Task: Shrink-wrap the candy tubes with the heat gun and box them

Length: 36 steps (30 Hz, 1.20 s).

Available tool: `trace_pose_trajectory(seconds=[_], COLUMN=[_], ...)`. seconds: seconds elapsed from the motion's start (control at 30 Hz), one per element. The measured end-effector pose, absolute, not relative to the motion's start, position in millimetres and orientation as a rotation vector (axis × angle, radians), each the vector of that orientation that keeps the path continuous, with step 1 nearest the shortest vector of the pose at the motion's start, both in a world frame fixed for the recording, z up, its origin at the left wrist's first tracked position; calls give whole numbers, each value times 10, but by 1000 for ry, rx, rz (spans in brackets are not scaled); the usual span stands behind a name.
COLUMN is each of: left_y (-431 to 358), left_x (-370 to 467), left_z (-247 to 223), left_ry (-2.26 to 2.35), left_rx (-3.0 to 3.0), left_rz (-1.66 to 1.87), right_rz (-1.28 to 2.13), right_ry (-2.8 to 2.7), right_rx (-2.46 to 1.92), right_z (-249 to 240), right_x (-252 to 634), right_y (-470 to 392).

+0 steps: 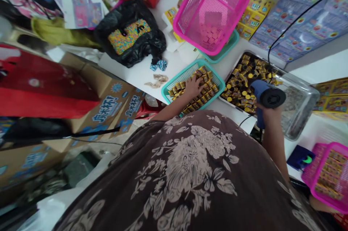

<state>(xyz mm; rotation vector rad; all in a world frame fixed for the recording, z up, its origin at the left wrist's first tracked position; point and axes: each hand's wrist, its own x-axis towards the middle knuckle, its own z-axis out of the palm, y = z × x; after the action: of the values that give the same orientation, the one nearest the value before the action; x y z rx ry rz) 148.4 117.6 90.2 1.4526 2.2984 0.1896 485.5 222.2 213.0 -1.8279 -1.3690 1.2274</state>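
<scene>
My left hand rests over a teal basket filled with rows of small yellow-wrapped containers. Its fingers are spread and touch the containers' tops. My right hand is wrapped around the handle of a blue heat gun, which it holds above the near side of a metal tray. Loose yellow-wrapped containers with black or yellow ends lie jumbled in the tray's left part. The gun's nozzle is hard to make out.
A pink basket stands behind. To its left is a black bag of colourful beads. Lilac boxes are stacked at the back right. A black cord crosses above the tray. Another pink basket sits lower right, with a person's arm beneath.
</scene>
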Motion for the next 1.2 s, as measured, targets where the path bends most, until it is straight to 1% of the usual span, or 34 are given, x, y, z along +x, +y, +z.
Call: trace_pose_trajectory(seconds=[0.1, 0.17, 0.33, 0.47, 0.63, 0.8, 0.87, 0.97, 1.1, 1.17, 1.2], left_y=[1103, 1085, 1305, 1556, 1507, 1393, 1395, 1393, 1365, 1371, 1383], left_x=[1585, 1672, 1939, 2010, 1874, 1768, 1754, 1698, 1502, 1396, 1356], left_z=[947, 964, 923, 888, 874, 804, 787, 781, 781, 787, 794], left_ry=[2268, 2251, 2319, 2361, 2327, 2343, 2330, 2294, 2230, 2155, 2104], left_rx=[1500, 1499, 1414, 1331, 1291, 1217, 1198, 1215, 1184, 1135, 1120], left_rz=[195, 194, 224, 400, 432, 398, 399, 404, 426, 412, 406], right_rz=[1432, 1492, 1466, 1461, 1426, 1563, 1567, 1511, 1334, 1343, 1406], right_ry=[-1343, -1361, -1364, -1290, -1307, -1319, -1322, -1337, -1416, -1442, -1435], right_rx=[-1877, -1868, -1903, -1922, -1967, -1984, -1987, -1964, -1991, -1992, -1973], right_z=[2149, 2139, 2109, 2116, 2111, 2110, 2105, 2076, 2048, 2079, 2109], right_x=[4947, 4976, 4931, 4958, 5119, 5164, 5123, 5057, 5049, 5036, 5010], right_y=[2051, 1909, 1682, 1646, 1569, 1488, 1502, 1578, 1708, 1747, 1758])
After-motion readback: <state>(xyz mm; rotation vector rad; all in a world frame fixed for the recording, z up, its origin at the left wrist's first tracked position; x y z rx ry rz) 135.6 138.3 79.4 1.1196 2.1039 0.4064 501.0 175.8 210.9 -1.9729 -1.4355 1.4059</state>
